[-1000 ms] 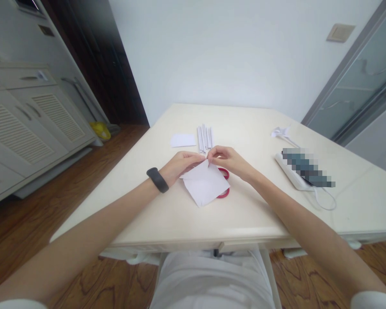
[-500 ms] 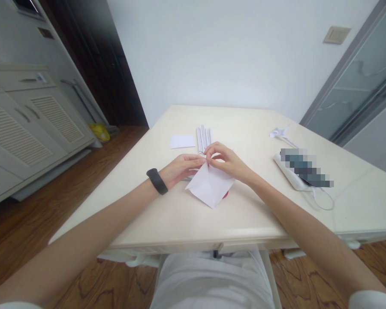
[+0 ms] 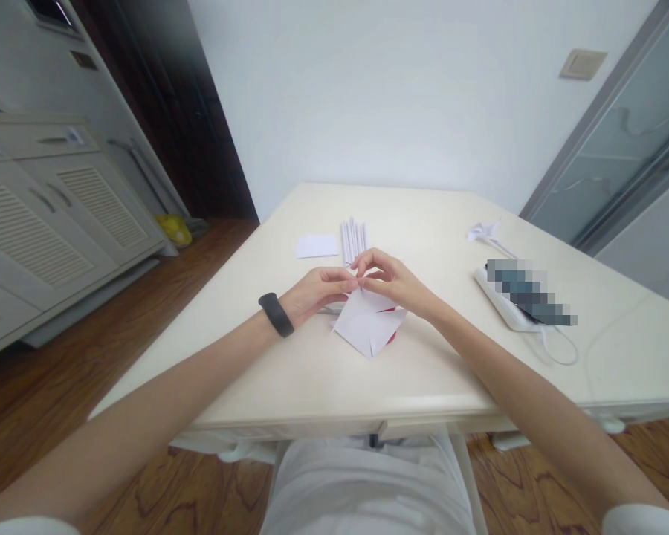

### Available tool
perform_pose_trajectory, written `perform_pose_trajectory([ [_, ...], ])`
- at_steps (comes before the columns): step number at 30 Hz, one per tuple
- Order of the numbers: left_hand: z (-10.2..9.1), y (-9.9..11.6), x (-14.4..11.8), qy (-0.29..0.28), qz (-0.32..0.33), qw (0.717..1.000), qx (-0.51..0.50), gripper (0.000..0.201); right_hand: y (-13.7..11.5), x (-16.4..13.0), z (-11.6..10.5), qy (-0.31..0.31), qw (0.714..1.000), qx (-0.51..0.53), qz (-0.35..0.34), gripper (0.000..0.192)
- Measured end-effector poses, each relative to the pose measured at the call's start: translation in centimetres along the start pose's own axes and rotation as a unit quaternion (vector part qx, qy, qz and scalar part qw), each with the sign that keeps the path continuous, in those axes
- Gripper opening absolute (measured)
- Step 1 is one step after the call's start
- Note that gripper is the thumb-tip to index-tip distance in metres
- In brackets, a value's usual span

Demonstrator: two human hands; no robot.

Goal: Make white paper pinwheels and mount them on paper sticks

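Observation:
A square sheet of white paper (image 3: 369, 324) stands a little off the table, turned corner-down, with slits running in from its right side and bottom corner. My left hand (image 3: 323, 288) is closed on its top corner, thumb and fingertips pressed together there. Meeting it at the same spot, my right hand (image 3: 387, 279) pinches the paper with thumb and index finger. Fingers partly hide the top corner. Behind the sheet, red edges (image 3: 391, 338) show at the right and a grey strip at the left; most of that object is covered.
Several thin white paper rolls (image 3: 354, 239) lie just beyond my hands, beside a small stack of white paper (image 3: 317, 246). Farther right are a folded white paper piece on a stick (image 3: 485, 231) and a white box (image 3: 499, 303) with a blurred dark object and a cable.
The paper's upper part has bent or shifted, so the slits and a second red edge now show. Both hands stay at the top corner, barely moved.

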State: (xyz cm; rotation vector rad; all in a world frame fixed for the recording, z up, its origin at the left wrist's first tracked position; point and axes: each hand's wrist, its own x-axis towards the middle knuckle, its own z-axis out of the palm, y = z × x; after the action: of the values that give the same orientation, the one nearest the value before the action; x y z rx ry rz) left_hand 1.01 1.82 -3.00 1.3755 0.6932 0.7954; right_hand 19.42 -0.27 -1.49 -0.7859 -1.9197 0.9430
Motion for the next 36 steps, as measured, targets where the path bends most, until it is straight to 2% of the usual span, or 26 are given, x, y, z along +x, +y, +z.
perform_pose_trajectory([
  [5,-0.1,0.2,-0.1,-0.007,-0.006,1.0,0.013,0.017,-0.2,0.0,0.0,-0.012,1.0,0.011,0.003,0.01],
  [12,-0.2,-0.1,0.0,0.023,-0.003,0.999,0.031,0.02,0.0,0.0,-0.1,-0.012,1.0,-0.005,0.015,0.014],
  [20,-0.3,0.0,0.0,-0.011,-0.005,0.999,0.037,0.017,-0.1,-0.1,0.0,-0.021,1.0,-0.006,0.016,0.015],
  [27,-0.4,0.6,0.1,-0.006,0.013,0.998,0.065,0.016,-0.3,-0.1,-0.1,-0.019,0.999,0.024,0.01,0.013],
  [33,-0.2,0.7,0.0,-0.037,0.03,0.997,0.052,0.012,-0.3,0.3,-1.3,0.067,0.994,0.085,0.004,0.007],
  [36,-0.2,0.6,-0.1,-0.045,0.031,0.997,0.059,0.012,-0.1,0.4,-1.8,0.084,0.991,0.105,0.019,0.008],
])
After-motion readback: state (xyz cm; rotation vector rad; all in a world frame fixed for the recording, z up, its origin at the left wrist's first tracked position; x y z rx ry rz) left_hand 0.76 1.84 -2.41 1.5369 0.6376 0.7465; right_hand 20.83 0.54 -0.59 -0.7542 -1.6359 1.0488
